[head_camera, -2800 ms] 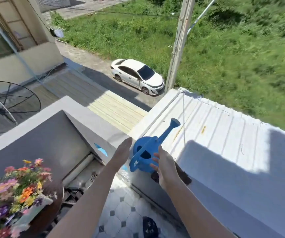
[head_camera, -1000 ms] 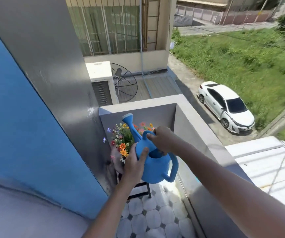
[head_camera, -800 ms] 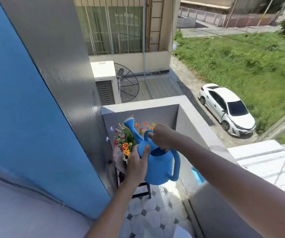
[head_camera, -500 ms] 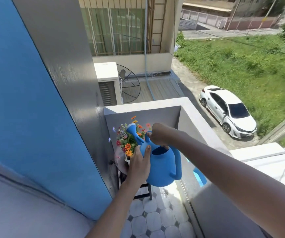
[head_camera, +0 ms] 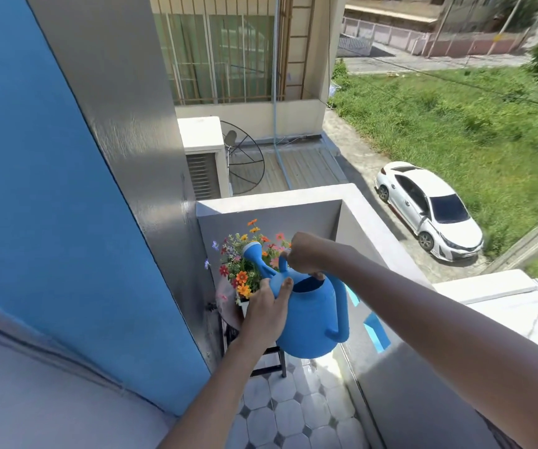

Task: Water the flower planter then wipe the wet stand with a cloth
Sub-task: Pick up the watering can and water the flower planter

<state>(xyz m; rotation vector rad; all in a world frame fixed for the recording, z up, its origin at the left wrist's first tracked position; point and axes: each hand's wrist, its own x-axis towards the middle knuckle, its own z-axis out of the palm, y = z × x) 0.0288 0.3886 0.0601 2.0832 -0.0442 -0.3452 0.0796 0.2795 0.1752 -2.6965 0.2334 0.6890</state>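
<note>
A blue plastic watering can [head_camera: 313, 315] hangs in front of me over the balcony corner. My right hand [head_camera: 303, 254] grips its top handle, and my left hand [head_camera: 266, 311] presses against the can's left side. The spout head [head_camera: 251, 249] points up and left over the flower planter [head_camera: 245, 267], a white box full of orange, red and purple flowers. The planter sits on a dark stand [head_camera: 269, 359] that the can and my left hand mostly hide. No cloth is in view.
A blue and grey wall [head_camera: 83, 222] closes the left side. The white balcony parapet [head_camera: 368, 228] runs behind and to the right of the planter. The floor has white octagonal tiles [head_camera: 287, 413]. Far below are a white car [head_camera: 429, 209] and grass.
I took the can from the ledge with both hands and turned left to the planter. In the last second the spout has come down closer over the flowers.
</note>
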